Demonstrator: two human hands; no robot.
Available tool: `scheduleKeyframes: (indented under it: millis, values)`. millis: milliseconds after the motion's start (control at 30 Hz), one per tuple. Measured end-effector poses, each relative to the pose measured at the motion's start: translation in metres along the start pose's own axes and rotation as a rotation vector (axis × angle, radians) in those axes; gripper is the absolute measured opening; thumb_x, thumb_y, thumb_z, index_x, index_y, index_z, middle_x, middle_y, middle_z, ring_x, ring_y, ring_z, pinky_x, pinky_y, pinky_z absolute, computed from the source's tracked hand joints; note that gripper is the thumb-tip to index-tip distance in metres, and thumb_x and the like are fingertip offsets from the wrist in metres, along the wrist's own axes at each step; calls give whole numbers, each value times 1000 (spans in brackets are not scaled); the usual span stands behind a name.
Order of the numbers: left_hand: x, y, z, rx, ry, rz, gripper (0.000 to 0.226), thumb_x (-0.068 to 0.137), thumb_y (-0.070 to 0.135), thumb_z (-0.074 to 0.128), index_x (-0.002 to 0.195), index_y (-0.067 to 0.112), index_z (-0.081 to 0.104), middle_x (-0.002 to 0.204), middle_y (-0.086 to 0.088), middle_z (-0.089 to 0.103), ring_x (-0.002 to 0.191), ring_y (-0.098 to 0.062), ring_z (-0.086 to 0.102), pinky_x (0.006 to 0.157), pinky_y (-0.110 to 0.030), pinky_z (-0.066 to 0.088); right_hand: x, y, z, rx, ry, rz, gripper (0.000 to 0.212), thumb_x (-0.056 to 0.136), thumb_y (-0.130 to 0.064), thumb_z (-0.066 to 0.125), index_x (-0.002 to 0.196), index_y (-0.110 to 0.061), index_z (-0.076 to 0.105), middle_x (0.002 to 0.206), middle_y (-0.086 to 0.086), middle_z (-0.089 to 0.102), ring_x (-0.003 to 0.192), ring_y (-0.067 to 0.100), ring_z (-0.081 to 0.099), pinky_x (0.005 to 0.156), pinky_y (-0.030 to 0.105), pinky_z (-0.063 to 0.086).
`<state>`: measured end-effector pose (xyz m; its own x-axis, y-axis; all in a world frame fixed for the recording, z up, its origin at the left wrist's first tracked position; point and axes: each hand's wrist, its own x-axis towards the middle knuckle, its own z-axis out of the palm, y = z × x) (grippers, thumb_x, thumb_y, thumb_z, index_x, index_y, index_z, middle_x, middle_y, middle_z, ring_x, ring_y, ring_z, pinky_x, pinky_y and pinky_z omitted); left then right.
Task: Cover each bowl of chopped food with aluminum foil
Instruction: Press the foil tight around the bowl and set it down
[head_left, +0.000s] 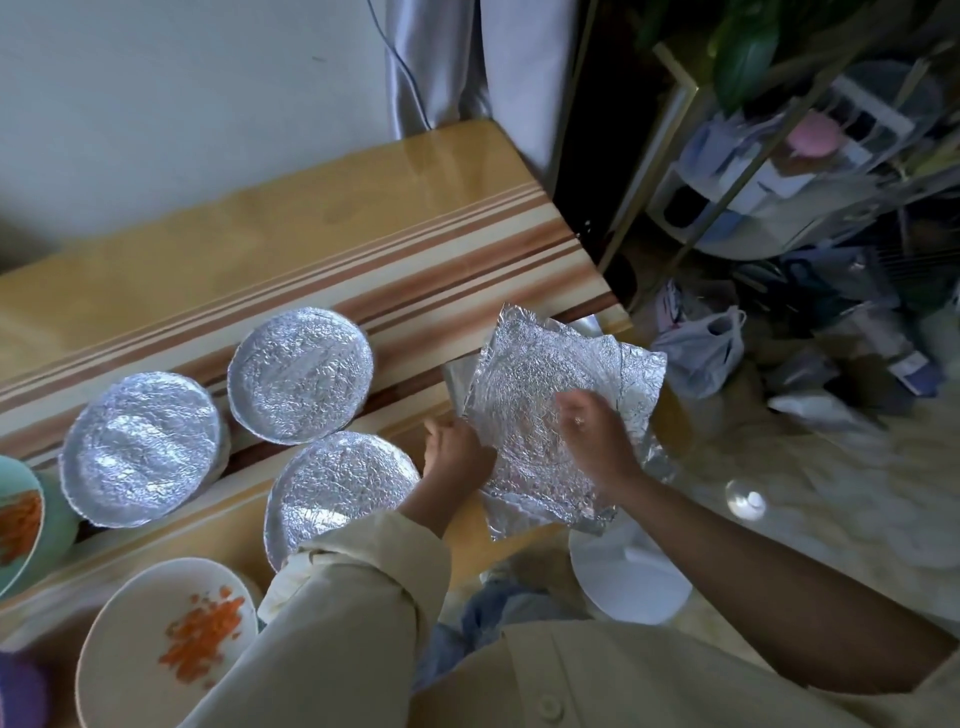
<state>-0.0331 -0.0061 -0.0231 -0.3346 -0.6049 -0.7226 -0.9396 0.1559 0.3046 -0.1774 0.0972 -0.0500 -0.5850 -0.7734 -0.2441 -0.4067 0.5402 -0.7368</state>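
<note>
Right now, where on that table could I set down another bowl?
Bare: the far strip of the table between the wall and the foil-covered bowls. Crowded: the near side, with those bowls, a white bowl and teal bowl of carrot, and the left hand and right hand on the foil sheet.

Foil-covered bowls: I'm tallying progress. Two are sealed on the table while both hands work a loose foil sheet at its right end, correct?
Not two: the head view shows three sealed bowls. The left hand and right hand do work the loose foil sheet at the table's right end.
</note>
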Motion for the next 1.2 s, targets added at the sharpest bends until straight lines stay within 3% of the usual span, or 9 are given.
scheduleKeyframes:
  millis: [100, 200, 300, 500, 600, 733, 933, 1067, 1200]
  values:
    - [0, -4, 3, -75, 91, 59, 57, 93, 13, 56, 143, 4, 30, 139, -23, 25, 118, -39, 49, 99, -37, 44, 13, 6, -10, -72, 387, 179, 39, 83, 2, 59, 121, 6, 52, 117, 24, 53, 108, 36, 52, 89, 39, 42]
    - [0, -5, 7, -84, 124, 159, 70, 92, 10, 55, 153, 18, 21, 135, -19, 25, 113, -37, 51, 94, -33, 45, 24, 10, -12, 11, 308, 429, 57, 84, -8, 64, 133, 9, 40, 127, 22, 48, 117, 36, 50, 96, 38, 38]
    - [1, -4, 7, -50, 72, 157, 65, 94, 15, 55, 151, 16, 23, 138, -20, 27, 124, -39, 45, 105, -39, 40, 28, 10, -8, 190, 258, 501, 61, 80, -13, 70, 130, 6, 40, 119, 21, 52, 102, 31, 56, 84, 40, 46]
    - [4, -6, 3, -53, 60, 122, 57, 95, 20, 54, 147, 11, 31, 137, -21, 35, 126, -40, 45, 105, -41, 41, 24, 12, -17, 181, 162, 502, 9, 82, -11, 70, 86, -5, 64, 80, 13, 64, 77, 26, 60, 66, 27, 43]
    - [7, -7, 2, -91, 76, 82, 53, 95, 20, 53, 144, 9, 37, 136, -20, 41, 125, -38, 47, 105, -41, 40, 19, 6, -28, 73, 245, 468, 21, 90, -16, 60, 80, 2, 59, 74, 17, 57, 72, 34, 53, 55, 25, 31]
    - [10, -4, 2, -111, 106, 52, 49, 95, 20, 55, 140, 8, 42, 131, -19, 46, 122, -35, 49, 103, -41, 41, 18, 19, -34, 72, 465, 481, 43, 81, -38, 44, 95, -3, 64, 95, 17, 67, 89, 37, 61, 74, 36, 43]
    - [9, -3, 5, -101, 244, 55, 43, 88, 12, 61, 131, 9, 52, 132, -15, 46, 119, -30, 48, 102, -37, 42, 12, 29, -34, 169, 484, 528, 42, 69, -35, 41, 83, -1, 62, 85, 20, 66, 80, 37, 61, 75, 43, 47]
    - [12, -1, 3, -184, 239, 88, 32, 92, 22, 64, 117, 4, 57, 108, -9, 61, 89, -19, 55, 75, -29, 48, 15, 31, -33, 133, 450, 506, 52, 63, -49, 37, 85, -9, 61, 81, 10, 60, 76, 25, 54, 79, 43, 47]
    - [16, -2, -3, -295, 254, 85, 24, 97, 22, 56, 108, 2, 64, 102, -13, 70, 82, -24, 62, 55, -27, 37, 19, 27, -35, 79, 350, 537, 63, 66, -51, 38, 98, -4, 63, 92, 11, 65, 92, 35, 61, 83, 46, 48]
